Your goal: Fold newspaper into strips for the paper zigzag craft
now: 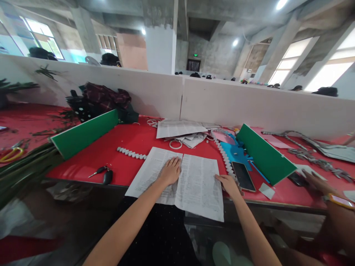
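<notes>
A printed paper sheet (198, 181), which looks like newspaper, lies spread at the table's front edge with a fold down its middle. Its lower part hangs over the edge toward my lap. My left hand (170, 170) rests flat on the left half beside the fold, fingers stretched out. At the right edge of the sheet, my right hand (229, 184) pinches the paper between thumb and fingers. A zigzag strip of folded paper (131, 153) touches the sheet's upper left side. Another such strip (225, 157) runs down to the right, close to my right hand.
Stacked paper sheets (180, 128) and a white ring (175, 144) lie at the back. Car keys (108, 176) are left, a phone (244, 177) right. Green dividers (85, 135) flank the red table (94, 159). At far right is another person's hand (314, 181).
</notes>
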Available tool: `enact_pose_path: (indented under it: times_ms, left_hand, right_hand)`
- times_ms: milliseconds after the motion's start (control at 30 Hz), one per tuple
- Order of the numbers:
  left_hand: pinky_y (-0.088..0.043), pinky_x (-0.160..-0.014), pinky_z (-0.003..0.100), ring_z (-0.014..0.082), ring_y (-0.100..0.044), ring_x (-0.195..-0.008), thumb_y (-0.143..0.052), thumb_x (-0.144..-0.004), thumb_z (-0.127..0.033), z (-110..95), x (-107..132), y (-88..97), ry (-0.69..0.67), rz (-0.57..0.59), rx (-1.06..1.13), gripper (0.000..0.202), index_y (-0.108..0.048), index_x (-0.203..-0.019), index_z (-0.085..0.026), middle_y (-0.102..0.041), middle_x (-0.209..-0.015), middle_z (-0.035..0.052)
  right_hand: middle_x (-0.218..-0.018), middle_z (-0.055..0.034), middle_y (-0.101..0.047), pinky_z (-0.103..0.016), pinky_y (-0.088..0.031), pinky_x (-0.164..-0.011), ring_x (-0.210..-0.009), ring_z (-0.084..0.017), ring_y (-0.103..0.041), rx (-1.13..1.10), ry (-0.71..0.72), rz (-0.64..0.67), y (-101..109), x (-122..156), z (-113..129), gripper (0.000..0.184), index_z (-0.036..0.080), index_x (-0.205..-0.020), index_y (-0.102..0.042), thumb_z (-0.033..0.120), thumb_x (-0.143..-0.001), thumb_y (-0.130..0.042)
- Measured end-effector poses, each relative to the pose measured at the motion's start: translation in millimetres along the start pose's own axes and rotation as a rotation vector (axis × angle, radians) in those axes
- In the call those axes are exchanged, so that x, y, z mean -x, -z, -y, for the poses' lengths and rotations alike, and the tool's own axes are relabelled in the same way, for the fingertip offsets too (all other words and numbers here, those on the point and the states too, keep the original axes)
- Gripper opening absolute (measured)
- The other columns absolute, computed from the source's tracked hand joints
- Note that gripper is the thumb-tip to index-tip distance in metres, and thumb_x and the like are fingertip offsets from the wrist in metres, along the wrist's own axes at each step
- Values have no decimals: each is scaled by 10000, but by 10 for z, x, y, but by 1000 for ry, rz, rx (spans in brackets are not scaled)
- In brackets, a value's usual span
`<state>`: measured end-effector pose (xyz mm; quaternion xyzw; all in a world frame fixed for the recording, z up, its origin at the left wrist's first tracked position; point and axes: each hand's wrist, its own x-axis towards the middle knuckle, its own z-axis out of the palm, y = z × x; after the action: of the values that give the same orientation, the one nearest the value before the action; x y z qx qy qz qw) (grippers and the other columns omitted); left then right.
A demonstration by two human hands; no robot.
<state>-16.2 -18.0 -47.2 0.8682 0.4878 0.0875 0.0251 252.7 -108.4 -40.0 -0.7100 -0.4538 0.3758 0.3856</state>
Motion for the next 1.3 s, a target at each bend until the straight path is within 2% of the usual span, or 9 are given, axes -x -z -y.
enact_pose_path:
  times_ms: [200, 433, 533, 700, 1000, 1133, 1300]
  left_hand:
    - [-181, -1094, 408, 216, -228, -1363, -187, -910, -266, -1, 3, -20, 1, -10, -2, 521, -283, -1409, -154, -304, -1473, 84]
    - [-174, -1100, 389, 210, -220, -1366, -189, -913, -268, -1, 5, -9, -3, -4, -1, 518, -300, -1401, -134, -299, -1475, 86]
    - [-181, -1095, 402, 212, -224, -1364, -189, -909, -268, 6, 3, -21, -9, -11, -7, 520, -290, -1405, -148, -300, -1475, 85]
    - [-174, -1098, 394, 210, -215, -1368, -196, -907, -266, 0, 2, -17, 3, 9, -3, 522, -293, -1403, -139, -290, -1479, 84]
    - [-173, -1098, 385, 206, -205, -1371, -197, -910, -260, 0, 5, -9, -5, 2, -14, 517, -309, -1396, -122, -292, -1478, 86]
    - [-166, -1104, 380, 206, -203, -1371, -185, -916, -267, 1, 8, -4, -7, 9, -14, 521, -303, -1399, -111, -280, -1482, 89]
    - [-158, -1107, 383, 204, -192, -1374, -174, -922, -281, -1, 2, -19, 10, 13, -7, 524, -301, -1403, -115, -268, -1487, 84]
  right_hand:
    - [-358, 40, -358, -268, -245, -409, -377, -115, -339, -33, -13, -49, -5, 36, 34, 329, 199, -456, -502, 500, -569, -571]
    - [-486, -15, -537, -270, -354, -541, -548, -166, -476, 60, 124, -91, 8, 1, -47, 349, 168, -461, -583, 489, -591, -541]
    - [-469, -4, -513, -267, -340, -532, -529, -154, -452, 62, 129, -94, 13, -8, -68, 346, 171, -446, -575, 484, -591, -547]
    - [-378, 26, -394, -264, -295, -483, -460, -135, -391, 31, 89, -90, 6, -4, -75, 318, 194, -427, -523, 459, -598, -563]
    - [-357, 26, -363, -267, -281, -470, -458, -143, -401, 50, 101, -101, 16, 53, -46, 333, 197, -414, -493, 463, -606, -551]
    - [-365, 25, -383, -267, -288, -468, -452, -142, -401, 43, 76, -107, 20, 57, -45, 322, 189, -449, -533, 469, -607, -547]
    - [-445, 4, -487, -263, -319, -482, -472, -137, -426, 24, 90, -134, 37, 36, -88, 316, 171, -468, -565, 461, -591, -552]
